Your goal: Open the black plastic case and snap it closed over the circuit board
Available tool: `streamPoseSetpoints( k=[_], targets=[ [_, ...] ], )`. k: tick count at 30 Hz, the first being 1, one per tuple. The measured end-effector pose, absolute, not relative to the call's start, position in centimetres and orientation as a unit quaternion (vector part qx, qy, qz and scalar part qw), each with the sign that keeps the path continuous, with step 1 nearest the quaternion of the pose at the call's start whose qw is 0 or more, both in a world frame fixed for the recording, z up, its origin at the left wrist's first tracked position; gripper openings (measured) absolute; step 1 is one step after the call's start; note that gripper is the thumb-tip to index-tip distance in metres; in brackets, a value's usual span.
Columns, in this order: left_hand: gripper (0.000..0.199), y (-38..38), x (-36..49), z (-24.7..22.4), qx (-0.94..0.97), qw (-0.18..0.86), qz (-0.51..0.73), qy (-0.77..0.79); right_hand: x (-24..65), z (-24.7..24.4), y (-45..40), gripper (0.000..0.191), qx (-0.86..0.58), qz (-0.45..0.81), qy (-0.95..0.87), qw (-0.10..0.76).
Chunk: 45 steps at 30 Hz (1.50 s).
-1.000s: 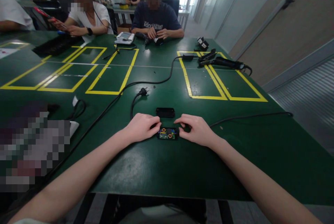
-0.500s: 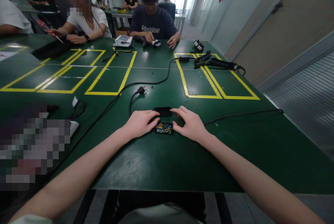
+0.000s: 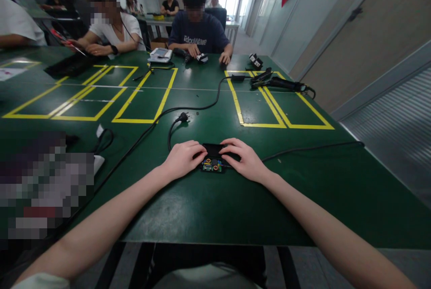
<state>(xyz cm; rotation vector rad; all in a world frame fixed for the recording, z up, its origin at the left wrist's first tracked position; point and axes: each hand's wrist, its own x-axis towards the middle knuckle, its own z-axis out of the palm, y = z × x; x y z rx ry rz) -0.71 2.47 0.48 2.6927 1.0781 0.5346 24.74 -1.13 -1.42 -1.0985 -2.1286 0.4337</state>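
A small black case half with a circuit board point(image 3: 212, 166) and copper coils lies on the green table in front of me. Right behind it, its black cover point(image 3: 213, 150) is tilted between my hands. The fingertips of my left hand point(image 3: 184, 158) pinch the cover's left end. My right hand point(image 3: 243, 159) has its fingertips on the cover's right end, thumb and fingers closed in on it. Black cables leave the case on both sides, the left one ending in a plug point(image 3: 183, 117).
A long black cable point(image 3: 138, 138) crosses the green table point(image 3: 215, 212) on the left. Yellow tape rectangles point(image 3: 262, 125) mark the far half. A black tool point(image 3: 283, 83) lies at the far right. People sit across the table, with a white device point(image 3: 160, 55) near them.
The cover has come nearer to the circuit board case and is now tilted. Both my hands have closed in on its ends. The view has shifted slightly.
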Motion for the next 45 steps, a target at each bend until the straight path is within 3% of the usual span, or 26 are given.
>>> streamPoseSetpoints(
  k=[6, 12, 18, 25, 38, 45],
  targets=[
    [0.011, 2.1, -0.7, 0.7, 0.884, 0.114, 0.222, 0.396, 24.5, -1.1, -1.4, 0.018, -0.413, 0.234, -0.786, 0.396],
    [0.017, 2.1, -0.6, 0.5, 0.786, 0.310, 0.302, 0.440, 24.4, -0.9, -1.5, 0.036, -0.441, 0.270, -0.747, 0.417],
    [0.027, 2.6, -0.6, 0.7, 0.737, 0.436, 0.305, 0.415, 24.4, -1.2, -1.6, 0.034, -0.448, 0.334, -0.708, 0.432],
    [0.027, 3.0, -0.6, 1.2, 0.702, 0.475, 0.305, 0.433, 24.4, -1.2, -1.8, 0.029, -0.423, 0.338, -0.721, 0.432],
    [0.042, 2.9, -0.3, 1.0, 0.689, 0.467, 0.323, 0.451, 24.4, -0.8, -1.9, 0.028, -0.401, 0.332, -0.744, 0.419],
    [0.040, 2.9, -0.4, 0.9, 0.731, 0.430, 0.301, 0.437, 24.5, -0.9, -1.9, 0.027, -0.396, 0.302, -0.763, 0.412]
  ],
)
